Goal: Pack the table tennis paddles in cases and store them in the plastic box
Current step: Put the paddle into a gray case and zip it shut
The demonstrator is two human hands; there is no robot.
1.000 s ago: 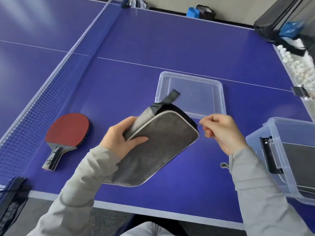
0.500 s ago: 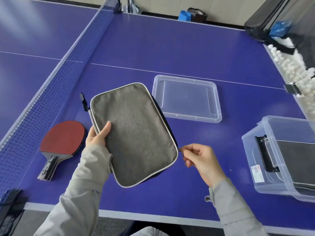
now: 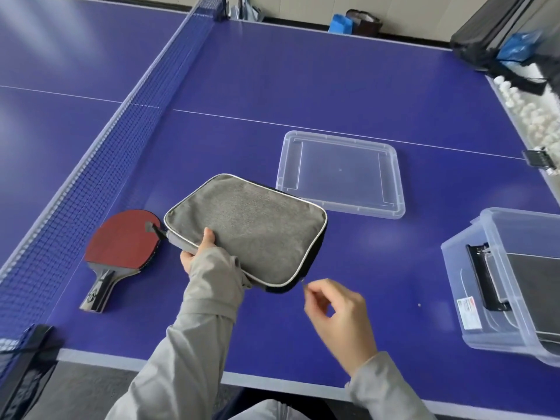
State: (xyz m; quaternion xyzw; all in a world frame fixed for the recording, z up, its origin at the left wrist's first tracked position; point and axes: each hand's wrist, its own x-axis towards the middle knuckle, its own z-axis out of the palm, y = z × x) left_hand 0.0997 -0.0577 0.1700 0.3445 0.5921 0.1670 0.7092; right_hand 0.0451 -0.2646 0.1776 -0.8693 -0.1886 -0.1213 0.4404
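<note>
A grey paddle case [image 3: 251,225] with white piping is held flat just above the blue table by my left hand [image 3: 197,250], which grips its near left edge. At the case's near right corner my right hand [image 3: 336,310] pinches the small zipper pull between thumb and forefinger. A red paddle [image 3: 121,247] with a black handle lies on the table left of the case, beside the net. The clear plastic box [image 3: 472,298] stands at the right edge with a dark case inside it. Its clear lid [image 3: 342,174] lies flat behind the case.
The blue net [image 3: 100,165] runs along the left from near to far. A trough of white balls [image 3: 533,116] lines the far right edge. Dark bags and a blue item sit beyond the table's far end. The table's near edge is just below my arms.
The case has been turned from a steep tilt to lying nearly flat and lowered toward the table. My right hand has followed its edge around to the near right corner.
</note>
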